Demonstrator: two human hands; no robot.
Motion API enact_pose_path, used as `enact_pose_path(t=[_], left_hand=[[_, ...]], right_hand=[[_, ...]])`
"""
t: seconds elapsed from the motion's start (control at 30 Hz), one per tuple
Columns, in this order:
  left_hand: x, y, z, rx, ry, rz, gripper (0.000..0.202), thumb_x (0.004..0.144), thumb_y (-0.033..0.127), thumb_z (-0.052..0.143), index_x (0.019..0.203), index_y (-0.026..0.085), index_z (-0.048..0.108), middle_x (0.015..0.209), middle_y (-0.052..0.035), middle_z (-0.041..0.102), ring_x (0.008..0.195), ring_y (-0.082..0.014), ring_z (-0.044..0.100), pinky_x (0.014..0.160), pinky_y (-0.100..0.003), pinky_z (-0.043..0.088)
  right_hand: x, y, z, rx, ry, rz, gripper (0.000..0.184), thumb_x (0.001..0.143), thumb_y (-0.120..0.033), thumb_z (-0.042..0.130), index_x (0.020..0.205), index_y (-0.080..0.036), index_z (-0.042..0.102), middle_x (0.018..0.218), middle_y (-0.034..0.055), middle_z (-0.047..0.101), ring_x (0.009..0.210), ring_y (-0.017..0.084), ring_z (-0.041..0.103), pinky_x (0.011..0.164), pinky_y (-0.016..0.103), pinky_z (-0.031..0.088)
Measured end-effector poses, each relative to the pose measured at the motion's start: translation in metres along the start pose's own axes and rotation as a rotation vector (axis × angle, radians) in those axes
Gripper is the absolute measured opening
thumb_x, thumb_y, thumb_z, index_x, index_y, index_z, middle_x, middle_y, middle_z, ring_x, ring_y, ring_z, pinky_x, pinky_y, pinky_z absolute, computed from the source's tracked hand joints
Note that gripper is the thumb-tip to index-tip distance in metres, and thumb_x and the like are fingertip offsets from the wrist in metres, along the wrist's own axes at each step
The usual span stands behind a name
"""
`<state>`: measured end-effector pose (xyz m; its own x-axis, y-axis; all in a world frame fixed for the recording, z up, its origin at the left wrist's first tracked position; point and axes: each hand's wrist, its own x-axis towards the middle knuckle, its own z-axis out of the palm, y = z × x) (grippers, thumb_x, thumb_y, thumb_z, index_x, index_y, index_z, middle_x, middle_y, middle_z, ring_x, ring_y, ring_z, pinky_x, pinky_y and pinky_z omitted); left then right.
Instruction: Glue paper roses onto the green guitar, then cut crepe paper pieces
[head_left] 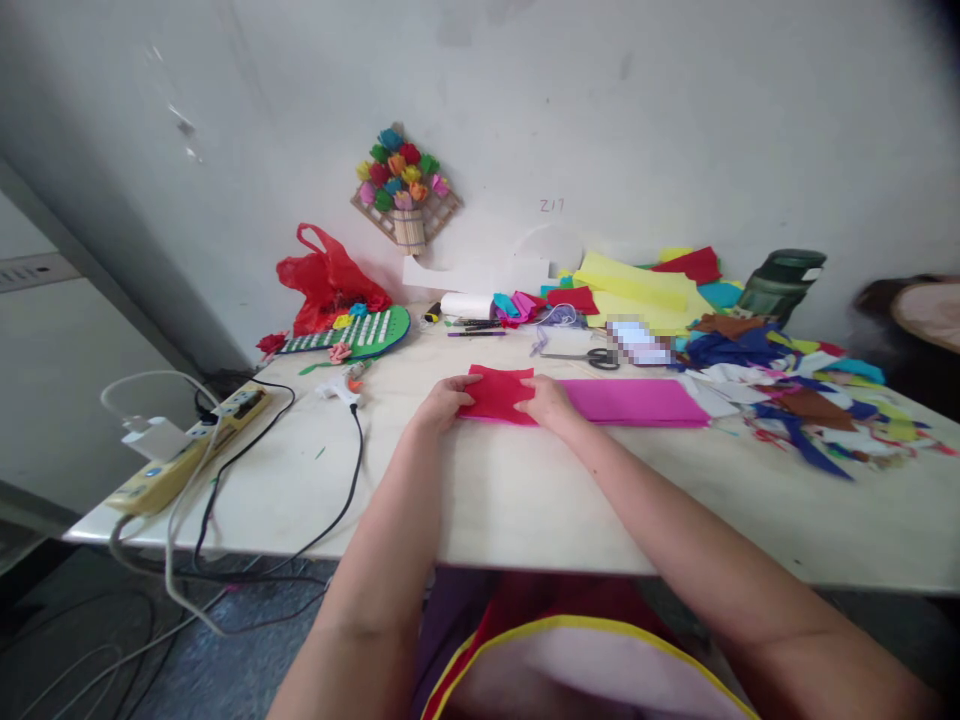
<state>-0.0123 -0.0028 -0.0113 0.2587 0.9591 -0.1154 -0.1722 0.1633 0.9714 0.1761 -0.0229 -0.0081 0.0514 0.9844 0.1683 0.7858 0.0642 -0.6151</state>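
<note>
Far L of the red sheet (495,392), the power strip (142,487) lies on the worktop (540,500), sockets partly hidden by plug & cables. Back-L of sheet: red plastic bag (322,272), contents hard to make out, lower part hidden behind green board (391,330) w/ small flowers. Nearer, L of sheet: glue gun (341,388), detail blurred. On wall, up-L of sheet: slatted holder (409,232) w/ multicol. paper flowers (394,165); stems hidden.

L hand (444,400) on sheet's L edge, R hand (551,402) on its R edge. Both sets of fingers close tog., partly hidden; can't tell if pinching or just pressing. Magenta strip (637,402) runs under sheet & out to its R; part covered by sheet & R hand.

Back-R of sheet: scissors (592,356), phone (637,345) w/ screen pixelated, yellow sheets (637,285) overlapping. Further R of sheet: green bottle (772,290), lidded, contents n/v, base hidden by scraps (795,405). Far R of sheet: dark-sided round obj. (926,315), cut off, unclear.
</note>
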Motion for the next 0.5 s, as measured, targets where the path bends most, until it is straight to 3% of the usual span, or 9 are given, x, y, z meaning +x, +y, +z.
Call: enact_pose_path(t=[0.33, 0.5], left_hand=[[0.008, -0.005, -0.002, 0.11, 0.075, 0.01, 0.063, 0.05, -0.004, 0.052, 0.11, 0.009, 0.062, 0.071, -0.0037, 0.069, 0.067, -0.0161, 0.063, 0.067, -0.026, 0.048], [0.008, -0.005, 0.0, 0.086, 0.084, -0.006, 0.062, 0.049, -0.005, 0.05, 0.107, 0.01, 0.064, 0.07, -0.0028, 0.069, 0.065, -0.0154, 0.063, 0.065, -0.026, 0.049]], right_hand=[[0.004, 0.01, -0.014, -0.146, -0.07, -0.027, 0.052, 0.062, -0.031, 0.072, 0.109, -0.01, 0.062, 0.118, 0.0132, 0.056, 0.105, 0.022, 0.056, 0.093, 0.026, 0.04], [-0.001, 0.009, -0.026, -0.206, 0.115, -0.093, 0.039, 0.08, -0.035, 0.052, 0.113, -0.015, 0.061, 0.133, 0.0109, 0.045, 0.113, 0.024, 0.05, 0.095, 0.033, 0.039]])
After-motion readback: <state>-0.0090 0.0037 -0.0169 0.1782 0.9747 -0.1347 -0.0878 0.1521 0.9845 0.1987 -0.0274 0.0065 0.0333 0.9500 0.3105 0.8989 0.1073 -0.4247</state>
